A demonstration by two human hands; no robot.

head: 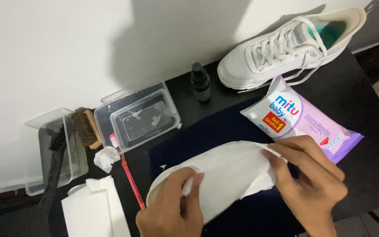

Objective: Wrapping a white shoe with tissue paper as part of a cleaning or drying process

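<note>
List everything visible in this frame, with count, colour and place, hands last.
sneaker: 1, white, back right by the wall
wipes pack: 1, purple and white, right of centre
dropper bottle: 1, dark, beside the sneaker
clear lid: 1, transparent, centre left
clear box: 1, transparent, far left
wooden brush: 1, brown, on the box edge
black brush: 1, black, in the box
toothbrush: 1, red, front left
folded cloth: 1, white, front left
insole: 1, white, held at centre
left hand: 1, gripping the insole
right hand: 1, holding a wipe on it
</note>
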